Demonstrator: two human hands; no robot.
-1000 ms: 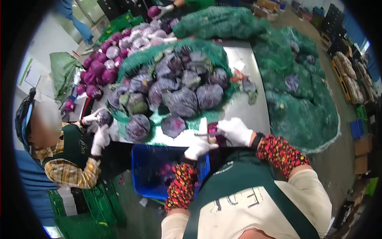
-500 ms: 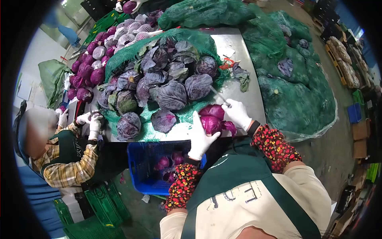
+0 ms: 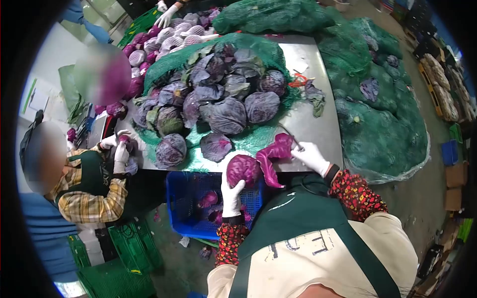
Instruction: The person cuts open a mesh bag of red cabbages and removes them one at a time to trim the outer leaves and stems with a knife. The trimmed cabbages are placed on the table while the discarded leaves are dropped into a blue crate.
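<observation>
My left hand [image 3: 231, 197], in a white glove, is wrapped round a peeled, glossy purple cabbage [image 3: 242, 170] at the table's front edge. To its right, my gloved right hand [image 3: 311, 157] is closed on a knife [image 3: 291, 136], whose blade points up and left. Loose purple leaves [image 3: 274, 156] lie between the cabbage and the knife, close to my right fingers. Just beyond, a flat dark leaf [image 3: 216, 147] rests on green netting. Behind it is a heap of unpeeled dark cabbages [image 3: 223, 115]. Below my left hand, a blue crate [image 3: 185, 218] holds purple pieces.
A co-worker [image 3: 89, 174] at the left handles a small purple cabbage. Another person's gloved hand [image 3: 166, 17] reaches in at the top. Green net sacks [image 3: 377, 129] stand right of the metal table [image 3: 323, 119]. Net-wrapped cabbages [image 3: 174, 42] lie at the back left.
My left hand has moved left with the cabbage, now apart from the outer leaves. Those leaves hang loose beside my right hand. The view has shifted slightly, and the far hand is more spread.
</observation>
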